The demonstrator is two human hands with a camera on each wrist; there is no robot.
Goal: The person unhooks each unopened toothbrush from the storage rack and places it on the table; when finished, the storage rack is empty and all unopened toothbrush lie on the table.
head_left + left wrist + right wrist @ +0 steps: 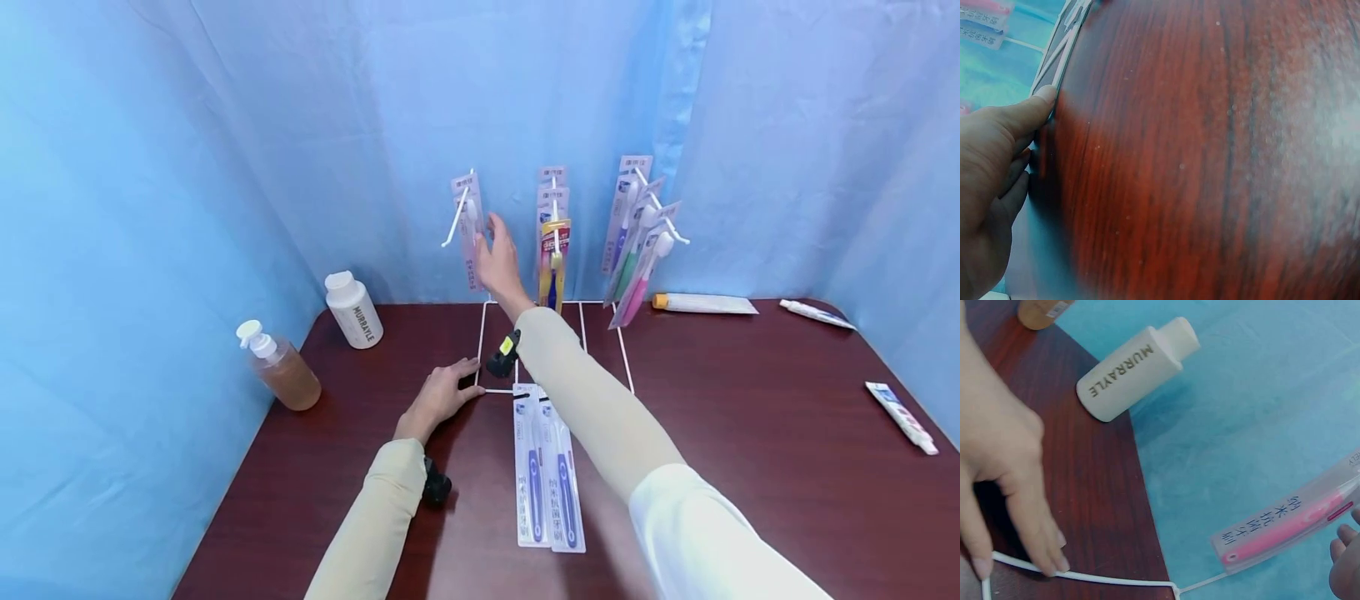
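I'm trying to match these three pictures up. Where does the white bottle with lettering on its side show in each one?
Head: white bottle stands upright at the table's back left, beside the brown pump bottle.
Left wrist: not in it.
Right wrist: top centre, lying slantwise in the picture.
Shared landmark: the white wire frame under the left hand.

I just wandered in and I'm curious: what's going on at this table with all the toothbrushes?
A person is working at a white wire display rack on a dark wooden table. Their left hand presses flat on the rack's base, while the right hand reaches up, fingers open, beside a packaged pink toothbrush hanging on the left hook. More packs hang on the other hooks, and two blue toothbrush packs lie on the table.
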